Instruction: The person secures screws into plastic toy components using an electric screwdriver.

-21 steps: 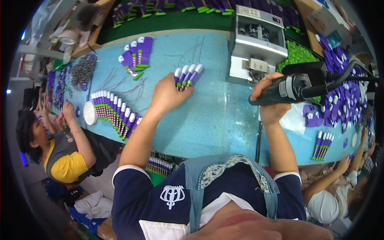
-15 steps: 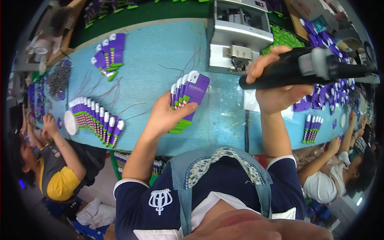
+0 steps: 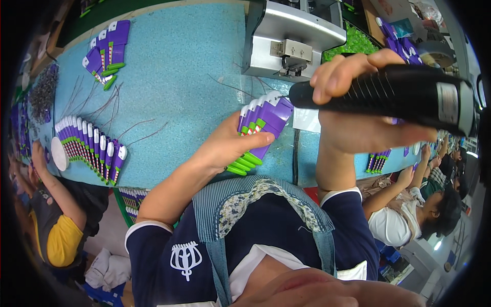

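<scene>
My left hand [image 3: 232, 139] grips a fanned stack of purple, white and green plastic pieces [image 3: 276, 118] above the blue table. The thumb presses across their striped lower parts. In my right hand [image 3: 353, 110] is a black electric screwdriver [image 3: 378, 94], held level with the fingers wrapped round its body. Its narrow tip meets the white end of the foremost piece, or is very close to it. What exactly lies under the tip is too small to tell.
A silver machine [image 3: 294, 38] stands behind my hands, beside green small parts [image 3: 355, 41]. On the blue table [image 3: 174, 77] are a curved row of similar pieces [image 3: 92, 146], a small fan of them [image 3: 107, 51] and thin wires [image 3: 110, 105]. Co-workers sit on both sides.
The screwdriver has come left and its tip has reached the stack's white end. My left hand has shifted right with the pieces. The whole view has also shifted.
</scene>
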Available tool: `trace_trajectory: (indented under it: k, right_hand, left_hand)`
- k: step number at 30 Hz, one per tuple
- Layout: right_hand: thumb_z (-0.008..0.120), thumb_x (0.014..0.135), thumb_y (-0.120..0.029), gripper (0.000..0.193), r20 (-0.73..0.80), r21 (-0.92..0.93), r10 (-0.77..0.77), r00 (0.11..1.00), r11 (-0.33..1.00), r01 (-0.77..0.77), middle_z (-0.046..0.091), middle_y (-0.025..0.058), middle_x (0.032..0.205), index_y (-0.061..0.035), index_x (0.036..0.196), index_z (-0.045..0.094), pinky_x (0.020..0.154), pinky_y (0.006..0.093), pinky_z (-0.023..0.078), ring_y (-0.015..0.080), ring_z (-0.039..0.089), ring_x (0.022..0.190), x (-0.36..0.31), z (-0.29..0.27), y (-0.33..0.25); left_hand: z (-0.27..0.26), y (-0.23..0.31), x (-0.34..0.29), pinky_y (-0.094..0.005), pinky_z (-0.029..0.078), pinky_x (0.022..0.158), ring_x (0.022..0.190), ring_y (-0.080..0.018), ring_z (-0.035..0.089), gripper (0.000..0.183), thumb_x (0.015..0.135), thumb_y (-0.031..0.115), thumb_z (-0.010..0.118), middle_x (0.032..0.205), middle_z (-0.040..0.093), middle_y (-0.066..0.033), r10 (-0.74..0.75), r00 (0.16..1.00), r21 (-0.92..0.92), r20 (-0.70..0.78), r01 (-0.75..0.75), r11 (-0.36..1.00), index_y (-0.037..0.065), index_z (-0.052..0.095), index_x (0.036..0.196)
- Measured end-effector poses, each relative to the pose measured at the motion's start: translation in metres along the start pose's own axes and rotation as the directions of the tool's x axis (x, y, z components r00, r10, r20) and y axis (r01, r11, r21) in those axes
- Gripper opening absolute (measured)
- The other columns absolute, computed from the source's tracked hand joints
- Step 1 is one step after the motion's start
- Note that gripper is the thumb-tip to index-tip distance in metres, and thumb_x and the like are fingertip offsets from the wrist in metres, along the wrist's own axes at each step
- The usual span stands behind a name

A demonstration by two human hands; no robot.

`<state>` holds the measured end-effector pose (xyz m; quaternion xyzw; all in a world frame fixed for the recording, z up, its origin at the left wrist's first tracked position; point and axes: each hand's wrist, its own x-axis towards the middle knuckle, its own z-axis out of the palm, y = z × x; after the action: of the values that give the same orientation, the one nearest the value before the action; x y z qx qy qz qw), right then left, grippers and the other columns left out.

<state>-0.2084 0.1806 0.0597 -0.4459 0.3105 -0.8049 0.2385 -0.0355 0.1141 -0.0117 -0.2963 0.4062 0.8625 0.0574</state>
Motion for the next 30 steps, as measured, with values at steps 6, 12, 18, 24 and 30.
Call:
trace_trajectory:
  k: [6, 12, 18, 24, 30]
  right_hand:
    - [0.031, 0.072, -0.089, 0.099, -0.041, -0.078, 0.043, 0.998, 0.996, -0.046, 0.061, 0.0159, 0.073, -0.0007, 0.116, 0.048, 0.051, 0.0326, 0.047, 0.0221, 0.057, 0.054, -0.014, 0.007, 0.004]
    - [0.033, 0.073, -0.088, 0.097, -0.040, -0.002, 0.082, 0.996, 0.997, -0.082, 0.061, 0.0160, 0.072, -0.0016, 0.115, 0.048, 0.053, 0.0334, 0.047, 0.0224, 0.058, 0.055, -0.017, 0.002, 0.006]
    - [0.032, 0.074, -0.088, 0.097, -0.022, -0.014, 0.066, 0.998, 0.998, -0.066, 0.062, 0.0152, 0.074, -0.0023, 0.116, 0.050, 0.055, 0.0338, 0.047, 0.0224, 0.058, 0.056, -0.006, -0.005, 0.007]
    - [0.025, 0.072, -0.090, 0.100, -0.111, 0.045, -0.096, 0.989, 0.994, 0.101, 0.061, 0.0156, 0.073, -0.0041, 0.115, 0.052, 0.056, 0.0350, 0.046, 0.0236, 0.058, 0.057, 0.030, -0.021, 0.020]
    - [0.030, 0.074, -0.088, 0.096, -0.030, -0.028, 0.002, 1.000, 1.000, -0.003, 0.060, 0.0153, 0.071, -0.0017, 0.112, 0.051, 0.051, 0.0330, 0.045, 0.0228, 0.056, 0.053, 0.006, -0.005, 0.009]
  left_hand:
    - [0.003, -0.004, 0.001, -0.0257, 0.049, 0.078, 0.086, -0.0117, 0.059, 0.053, 0.076, 0.016, 0.077, 0.102, 0.062, -0.0060, -0.017, 1.000, -0.049, 0.024, 0.018, 0.999, -0.002, 0.051, 0.119]
    - [0.004, 0.001, 0.001, -0.0270, 0.049, 0.082, 0.091, -0.0127, 0.059, 0.053, 0.075, 0.015, 0.077, 0.102, 0.062, -0.0062, -0.001, 1.000, 0.008, 0.016, 0.001, 1.000, -0.002, 0.051, 0.118]
    - [0.002, 0.000, 0.010, -0.0271, 0.049, 0.082, 0.090, -0.0117, 0.059, 0.052, 0.074, 0.014, 0.078, 0.102, 0.062, -0.0051, 0.044, 0.999, 0.014, -0.004, -0.044, 0.999, 0.000, 0.052, 0.118]
    - [0.006, 0.004, 0.010, -0.0267, 0.049, 0.079, 0.089, -0.0112, 0.059, 0.051, 0.074, 0.014, 0.078, 0.101, 0.062, -0.0036, 0.033, 0.999, 0.027, 0.014, -0.033, 0.999, 0.002, 0.054, 0.118]
    - [0.005, 0.002, 0.009, -0.0256, 0.049, 0.078, 0.087, -0.0106, 0.059, 0.048, 0.076, 0.014, 0.076, 0.099, 0.062, -0.0035, 0.050, 0.998, 0.002, 0.030, -0.050, 0.999, 0.002, 0.055, 0.116]
